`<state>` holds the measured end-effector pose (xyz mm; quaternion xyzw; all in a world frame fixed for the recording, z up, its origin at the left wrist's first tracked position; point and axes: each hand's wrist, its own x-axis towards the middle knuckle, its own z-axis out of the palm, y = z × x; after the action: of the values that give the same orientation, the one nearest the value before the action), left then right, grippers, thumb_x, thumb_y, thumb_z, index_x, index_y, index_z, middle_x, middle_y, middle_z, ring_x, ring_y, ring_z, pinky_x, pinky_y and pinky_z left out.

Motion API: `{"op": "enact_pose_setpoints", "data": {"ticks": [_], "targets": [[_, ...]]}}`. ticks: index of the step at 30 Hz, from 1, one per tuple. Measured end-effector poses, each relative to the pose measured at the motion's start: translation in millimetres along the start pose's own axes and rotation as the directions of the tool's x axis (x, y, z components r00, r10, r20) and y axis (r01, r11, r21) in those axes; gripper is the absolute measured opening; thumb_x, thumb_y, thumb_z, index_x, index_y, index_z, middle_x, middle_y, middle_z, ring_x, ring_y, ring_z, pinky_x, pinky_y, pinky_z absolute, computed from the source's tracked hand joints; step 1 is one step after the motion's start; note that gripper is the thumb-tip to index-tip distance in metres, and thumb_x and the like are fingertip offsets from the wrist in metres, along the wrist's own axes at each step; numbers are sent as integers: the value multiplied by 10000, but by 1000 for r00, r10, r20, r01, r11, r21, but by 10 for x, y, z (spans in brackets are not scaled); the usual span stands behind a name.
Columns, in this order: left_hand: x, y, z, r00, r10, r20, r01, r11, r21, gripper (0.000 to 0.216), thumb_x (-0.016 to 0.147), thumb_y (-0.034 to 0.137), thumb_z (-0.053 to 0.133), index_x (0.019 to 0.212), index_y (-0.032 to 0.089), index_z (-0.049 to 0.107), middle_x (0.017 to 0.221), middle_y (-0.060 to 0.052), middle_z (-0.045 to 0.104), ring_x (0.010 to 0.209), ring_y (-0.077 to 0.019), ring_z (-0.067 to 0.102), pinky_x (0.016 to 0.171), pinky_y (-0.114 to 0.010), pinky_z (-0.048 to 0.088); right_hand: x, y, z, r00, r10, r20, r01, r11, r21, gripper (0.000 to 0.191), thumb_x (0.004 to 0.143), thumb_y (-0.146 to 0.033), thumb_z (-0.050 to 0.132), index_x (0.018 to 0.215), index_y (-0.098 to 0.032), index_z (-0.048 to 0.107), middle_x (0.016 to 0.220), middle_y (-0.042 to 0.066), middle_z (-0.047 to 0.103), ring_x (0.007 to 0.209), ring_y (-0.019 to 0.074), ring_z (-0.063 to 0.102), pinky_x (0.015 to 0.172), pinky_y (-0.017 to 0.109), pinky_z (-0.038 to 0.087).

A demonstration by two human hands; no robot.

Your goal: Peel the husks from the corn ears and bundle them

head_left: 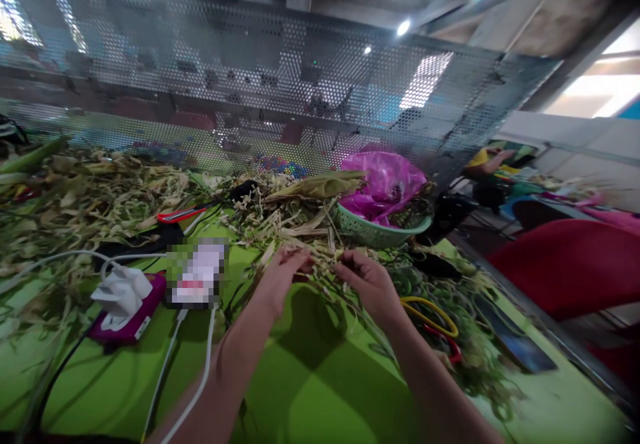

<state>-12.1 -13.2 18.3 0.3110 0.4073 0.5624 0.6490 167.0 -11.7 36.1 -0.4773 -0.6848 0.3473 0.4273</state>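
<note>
My left hand and my right hand face each other low over the green table. Fingers of both are curled in a pinch on thin, dry plant strips that stretch between them. Loose ends trail down below the right hand. Just beyond lies a heap of pale dried leaves and husks. Behind my right hand stands a light green basket with a crumpled magenta plastic bag in it. The exact grip of the fingertips is too small to make out.
On the left are a purple power strip with white plugs, a blurred-out phone with cables, and a red cutter. Yellow-handled scissors lie right among greenish strips. A perforated metal screen rises behind; a red chair stands right.
</note>
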Motion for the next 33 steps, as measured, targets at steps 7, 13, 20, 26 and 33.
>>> {"op": "enact_pose_setpoints", "data": {"ticks": [7,13,20,26,33], "targets": [[-93,189,-9,761,647,-46,-541,673,504,384,731,298,730,1095,250,619,1169,-59,593,1164,-231,472,1012,-332,324,4,79,-85,996,62,-67,-65,997,-42,303,769,-441,673,908,-173,646,688,-2,580,616,145,501,574,260,396],[-48,-23,70,875,399,273,-482,676,557,75,735,233,703,804,225,731,871,-63,691,918,-238,569,877,-335,392,-12,26,-46,993,82,-86,-72,990,120,341,708,-424,737,937,-180,676,718,0,610,642,145,512,598,263,410],[31,-179,86,954,183,236,-267,879,396,151,744,258,682,854,155,692,811,-55,688,750,-171,594,733,-286,440,-27,33,13,986,142,-84,-105,933,345,323,693,-416,764,888,-187,647,780,21,635,720,163,556,677,279,457],[28,-186,77,947,125,295,-239,889,391,105,716,232,691,776,148,669,730,-26,643,695,-143,545,682,-255,410,-27,57,9,985,163,-51,-135,928,346,324,738,-491,704,767,-183,610,673,-4,537,618,125,470,564,244,409],[59,-214,41,948,108,300,-209,921,330,255,728,297,715,936,161,659,877,-56,667,806,-164,583,756,-272,428,-24,54,23,985,167,-44,-146,941,306,367,736,-533,692,730,-180,593,648,-12,516,585,116,448,552,249,398]]}}
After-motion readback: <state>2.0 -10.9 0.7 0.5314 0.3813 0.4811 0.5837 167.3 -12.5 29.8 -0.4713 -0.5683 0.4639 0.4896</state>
